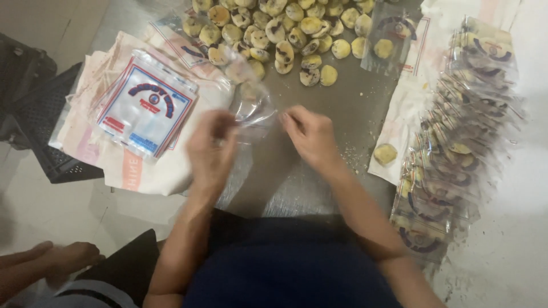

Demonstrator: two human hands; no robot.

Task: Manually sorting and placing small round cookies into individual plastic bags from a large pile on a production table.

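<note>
My left hand (pixel 211 149) and my right hand (pixel 310 136) each pinch one side of a small clear plastic bag (pixel 253 107) held between them above the grey tabletop (pixel 348 108). The bag is blurred; what is inside it cannot be told. Beyond it lies a heap of round yellow cookies (pixel 279 28) with dark spots. A stack of empty printed bags (pixel 145 105) lies just left of my left hand.
A row of filled cookie bags (pixel 454 142) overlaps along the right side on white cloth. One loose cookie (pixel 385 154) lies near them. Another person's hand (pixel 45 265) rests at the lower left. A black crate (pixel 43 122) stands on the floor at left.
</note>
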